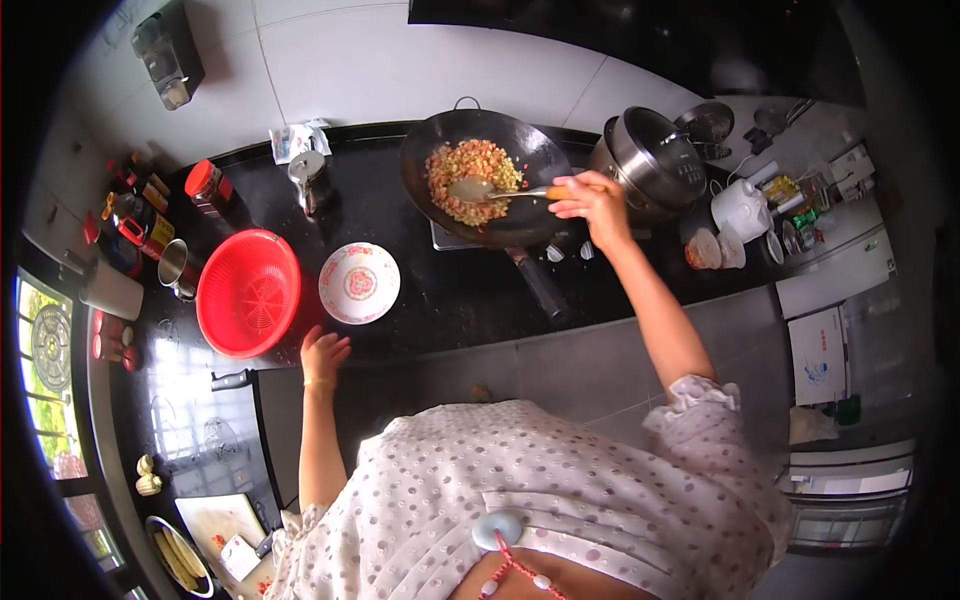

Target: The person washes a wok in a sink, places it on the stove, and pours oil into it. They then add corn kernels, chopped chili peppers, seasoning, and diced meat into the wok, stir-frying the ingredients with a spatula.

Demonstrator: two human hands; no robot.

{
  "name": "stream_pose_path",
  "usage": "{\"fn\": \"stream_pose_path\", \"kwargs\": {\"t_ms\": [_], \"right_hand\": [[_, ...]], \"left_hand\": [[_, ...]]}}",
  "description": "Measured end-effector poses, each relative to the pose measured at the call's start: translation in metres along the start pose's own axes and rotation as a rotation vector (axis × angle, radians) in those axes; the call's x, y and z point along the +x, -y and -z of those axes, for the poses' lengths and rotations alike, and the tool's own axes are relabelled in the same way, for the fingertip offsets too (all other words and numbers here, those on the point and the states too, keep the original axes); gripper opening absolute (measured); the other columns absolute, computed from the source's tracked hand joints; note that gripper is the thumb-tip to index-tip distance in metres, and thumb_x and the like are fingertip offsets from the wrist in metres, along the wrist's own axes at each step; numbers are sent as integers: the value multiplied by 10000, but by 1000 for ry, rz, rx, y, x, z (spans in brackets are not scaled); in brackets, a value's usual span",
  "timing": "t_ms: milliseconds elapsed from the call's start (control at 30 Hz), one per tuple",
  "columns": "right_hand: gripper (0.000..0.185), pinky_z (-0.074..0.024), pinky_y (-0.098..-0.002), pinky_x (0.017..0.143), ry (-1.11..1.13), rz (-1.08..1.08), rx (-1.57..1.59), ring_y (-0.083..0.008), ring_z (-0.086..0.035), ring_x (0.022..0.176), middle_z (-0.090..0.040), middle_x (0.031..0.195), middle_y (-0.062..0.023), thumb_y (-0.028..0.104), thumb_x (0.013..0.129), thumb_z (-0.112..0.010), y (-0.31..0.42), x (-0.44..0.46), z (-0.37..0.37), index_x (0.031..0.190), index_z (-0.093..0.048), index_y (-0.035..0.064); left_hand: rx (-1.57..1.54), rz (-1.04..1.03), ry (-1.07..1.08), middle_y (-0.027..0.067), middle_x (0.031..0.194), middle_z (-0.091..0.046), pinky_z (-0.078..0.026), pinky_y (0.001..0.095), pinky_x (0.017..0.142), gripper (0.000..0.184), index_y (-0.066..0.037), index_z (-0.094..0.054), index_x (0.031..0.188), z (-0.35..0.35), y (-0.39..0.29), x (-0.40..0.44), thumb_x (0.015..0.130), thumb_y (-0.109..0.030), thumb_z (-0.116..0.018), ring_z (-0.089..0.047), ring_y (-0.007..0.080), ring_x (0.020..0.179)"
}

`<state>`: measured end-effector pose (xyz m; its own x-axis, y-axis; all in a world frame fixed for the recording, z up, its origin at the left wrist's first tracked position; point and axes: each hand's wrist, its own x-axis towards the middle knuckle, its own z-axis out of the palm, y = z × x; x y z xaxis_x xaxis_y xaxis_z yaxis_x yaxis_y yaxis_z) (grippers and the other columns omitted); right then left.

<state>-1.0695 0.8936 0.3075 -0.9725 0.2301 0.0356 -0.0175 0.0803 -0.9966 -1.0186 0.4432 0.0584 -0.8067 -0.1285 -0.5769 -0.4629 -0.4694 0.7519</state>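
My right hand [597, 207] is closed round the wooden handle of a metal wok spatula [515, 193]. The spatula's rounded head lies in diced food [470, 160], yellow and pinkish-red bits, inside a dark wok [545, 155] on the stove. The wok's long handle points toward the counter's front edge. My left hand [325, 357] is near that edge, fingers apart and holding nothing. Just beyond it are a white plate with a red floral pattern [359, 284] and a red plastic colander [250, 290]; no contact with either is visible.
A steel pot [655, 155] stands right of the wok. Bottles [145, 225], a red-lidded jar [208, 187] and a metal cup [176, 268] line the left. Lower left are a cleaver [240, 556] on a cutting board [215, 515] and a bowl of long yellowish pieces [207, 585].
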Motion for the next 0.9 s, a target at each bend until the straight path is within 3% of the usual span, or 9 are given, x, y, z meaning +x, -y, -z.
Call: {"fn": "stream_pose_path", "kwargs": {"t_ms": [100,200,433,567,633,700,733,767,900], "right_hand": [[286,-529,-295,471,39,-44,-85,-249,-649,563,-637,866,-192,261,851,-590,55,-6,27,828,-574,-24],[359,-522,-290,451,124,-115,-229,-233,-637,531,-638,860,-199,365,854,-574,112,6,44,794,-558,11],[323,-536,-334,487,-36,-54,71,-284,-651,577,-631,821,-176,265,807,-642,25,51,-3,877,-543,-34],[286,-530,-310,505,25,-25,-15,-267,-650,583,-636,845,-177,232,810,-636,50,45,16,859,-565,-41],[277,-518,-285,485,92,-81,-166,-249,-650,578,-638,837,-178,225,793,-646,87,29,36,844,-577,-38],[272,-511,-273,475,126,-99,-240,-239,-649,569,-640,829,-172,225,787,-650,102,20,48,835,-580,-34],[255,-514,-271,480,142,-117,-330,-226,-647,562,-643,843,-167,218,800,-638,101,19,53,842,-584,-27],[239,-518,-270,486,155,-136,-418,-214,-644,555,-646,858,-162,212,812,-626,96,19,55,850,-588,-21],[192,-503,-241,510,132,32,-241,-185,-640,583,-639,801,-113,175,815,-626,1,56,33,866,-619,-11]], "left_hand": [[-42,2,22,186,973,-566,-543,427,688,510,1,-325,1288,31,18,-26,809,-42,-495,-632,347,819],[11,15,-40,165,939,-580,-536,359,650,457,16,-397,1225,46,35,-57,786,-50,-504,-638,308,771],[-57,148,-171,148,827,-586,-534,376,577,335,17,-470,1102,69,95,-83,772,-15,-513,-632,293,671],[-56,197,-248,152,825,-583,-533,389,581,363,21,-449,1138,103,123,-108,779,-7,-491,-623,295,650],[-88,212,-447,124,694,-522,-480,346,493,180,25,-498,954,116,137,-125,784,13,-442,-540,243,532],[101,63,-275,98,635,-455,-425,321,454,69,1,-469,829,185,192,-113,783,22,-423,-466,211,494],[299,-84,-99,72,576,-389,-370,297,415,102,-23,-441,703,205,208,-107,782,30,-403,-393,179,456],[34,87,-296,32,542,-279,-276,278,393,232,-84,-324,592,183,199,-117,774,44,-387,-284,148,443],[46,69,-232,33,545,-290,-292,279,404,225,-82,-333,598,160,187,-131,775,45,-390,-307,145,450]]}}
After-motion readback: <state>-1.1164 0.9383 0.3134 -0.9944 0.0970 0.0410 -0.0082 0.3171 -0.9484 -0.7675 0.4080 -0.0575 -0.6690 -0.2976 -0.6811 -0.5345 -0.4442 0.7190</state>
